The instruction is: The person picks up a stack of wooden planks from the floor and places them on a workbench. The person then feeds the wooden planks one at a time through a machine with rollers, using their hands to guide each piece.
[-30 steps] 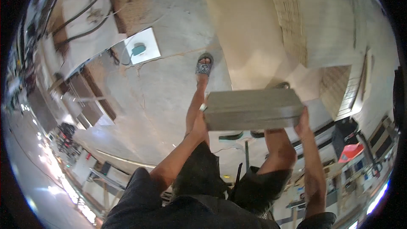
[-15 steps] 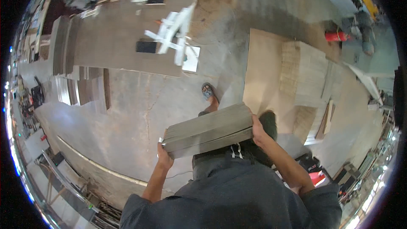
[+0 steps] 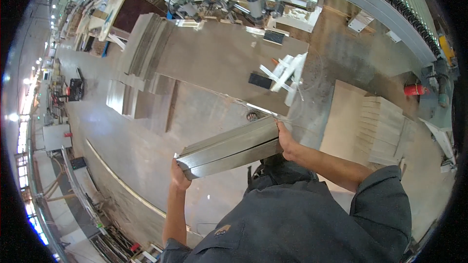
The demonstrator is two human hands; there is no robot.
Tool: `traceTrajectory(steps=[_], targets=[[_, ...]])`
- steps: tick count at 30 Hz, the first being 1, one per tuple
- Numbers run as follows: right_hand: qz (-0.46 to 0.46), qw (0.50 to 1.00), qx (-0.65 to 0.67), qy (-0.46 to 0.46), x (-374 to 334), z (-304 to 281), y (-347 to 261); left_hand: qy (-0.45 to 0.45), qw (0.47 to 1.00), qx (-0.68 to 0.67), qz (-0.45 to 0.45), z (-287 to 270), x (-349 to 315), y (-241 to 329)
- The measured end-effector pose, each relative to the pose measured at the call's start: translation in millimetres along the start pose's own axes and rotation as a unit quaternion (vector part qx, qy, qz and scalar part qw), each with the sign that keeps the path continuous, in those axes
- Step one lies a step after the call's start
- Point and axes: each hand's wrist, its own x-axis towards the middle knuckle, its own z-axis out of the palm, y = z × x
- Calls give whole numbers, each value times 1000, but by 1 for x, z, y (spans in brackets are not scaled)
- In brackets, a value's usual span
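Observation:
Between my hands I carry a short stack of grey-brown boards (image 3: 229,147), held in front of my body and tilted, its right end farther from me. My left hand (image 3: 180,174) grips the left end, with something small and white at its fingertips. At the right end my right hand (image 3: 287,142) is closed round the edge. A thin dark gap runs along the stack's near side. Just beyond the boards lies the near edge of a brown-topped table (image 3: 209,53), partly hiding my foot.
Tall piles of boards (image 3: 139,51) stand at the table's left end. White strips (image 3: 287,75) and a dark block (image 3: 260,80) lie on the table. To the right, stacked panels (image 3: 380,129) rest on cardboard (image 3: 341,112). A red cylinder (image 3: 414,90) is farther right.
I have moved toward the table and turned left, so it now appears nearer and farther right in view. Both hands still hold the boards, slightly more tilted.

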Motion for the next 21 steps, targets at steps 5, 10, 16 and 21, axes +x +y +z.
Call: traceTrajectory(steps=[5, 10, 16, 21], targets=[[-37, 997, 70, -5, 11, 61, -40, -46, 998, 52, -11, 3, 79, 93], [-81, 988, 132, 12, 43, 114, -79, -72, 988, 133, 9, 38, 160, 179], [-71, 974, 212, 36, 100, 142, -111, -83, 979, 181, -51, 82, 259, 262], [-116, 966, 226, 54, 115, 167, -125, -117, 957, 258, -61, 124, 308, 301]])
